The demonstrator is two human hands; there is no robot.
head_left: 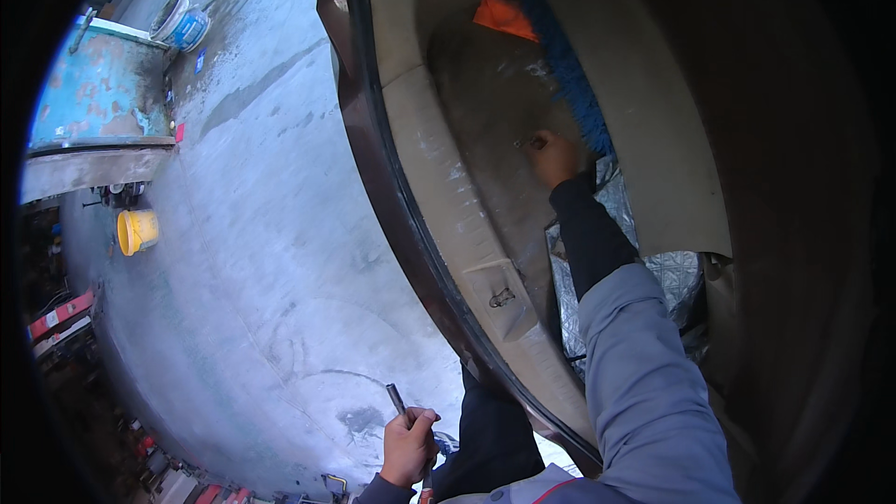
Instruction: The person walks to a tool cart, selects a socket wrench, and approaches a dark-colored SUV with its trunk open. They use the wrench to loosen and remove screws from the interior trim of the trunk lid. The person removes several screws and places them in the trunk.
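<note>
My right hand (555, 161) reaches into a vehicle's cargo area, over the brown floor panel (499, 103). Its fingers are pinched around a small metallic piece (523, 143), too small to name. Low in the picture, outside the sill, my left hand (411, 448) is wrapped around a dark rod-shaped tool (397, 399). The tool's end pokes up above the thumb, and its lower part shows below the fist. A blue fringed duster (565, 75) and an orange cloth-like piece (505, 18) lie beyond my right hand. Silvery quilted foil (672, 275) shows beside my right forearm.
The beige sill trim (448, 177), with a metal latch (502, 298) in its recess, runs between me and the cargo area. Dark seal (373, 140) edges the opening. On the concrete floor (252, 224) stand a yellow bucket (137, 231), a white-and-blue bucket (183, 26) and a worn blue bench (103, 84).
</note>
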